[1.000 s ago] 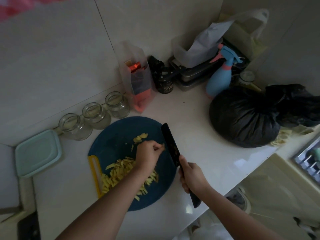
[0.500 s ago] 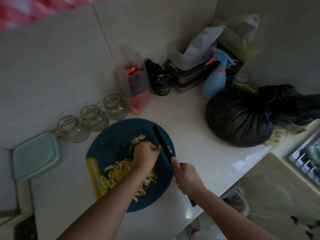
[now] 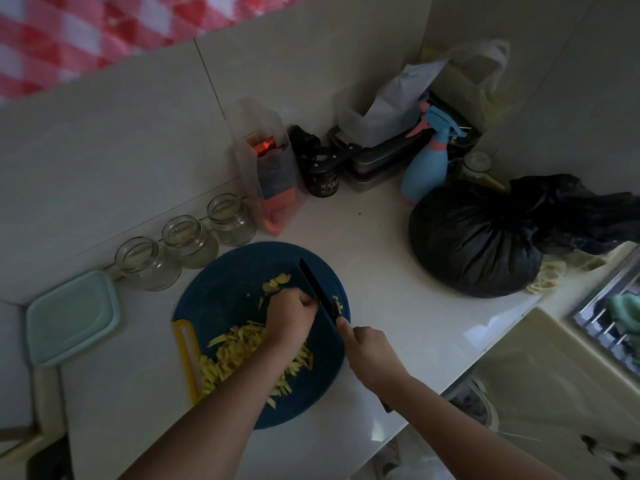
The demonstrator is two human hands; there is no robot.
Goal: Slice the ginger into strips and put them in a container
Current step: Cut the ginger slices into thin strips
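Observation:
A round dark blue cutting board (image 3: pixel 225 292) with a yellow handle lies on the white counter. A pile of yellow ginger strips (image 3: pixel 239 355) covers its near part, and a few ginger slices (image 3: pixel 277 281) lie farther back. My left hand (image 3: pixel 289 318) has curled fingers pressing down on ginger that it mostly hides. My right hand (image 3: pixel 370 351) grips the handle of a black knife (image 3: pixel 317 292), whose blade stands on the board right beside my left fingers. A few cut bits (image 3: pixel 337 304) lie to the right of the blade.
Three open glass jars (image 3: pixel 187 242) line the wall behind the board. A pale green lidded container (image 3: pixel 71 318) sits at the left. A tied black bag (image 3: pixel 474 240), a blue spray bottle (image 3: pixel 427 164), a black jar (image 3: pixel 322 174) and metal tins crowd the back right corner.
The knife, lifted and held off to the right a second ago, has come left and down onto the board against my left fingers. My left hand has stayed on the ginger.

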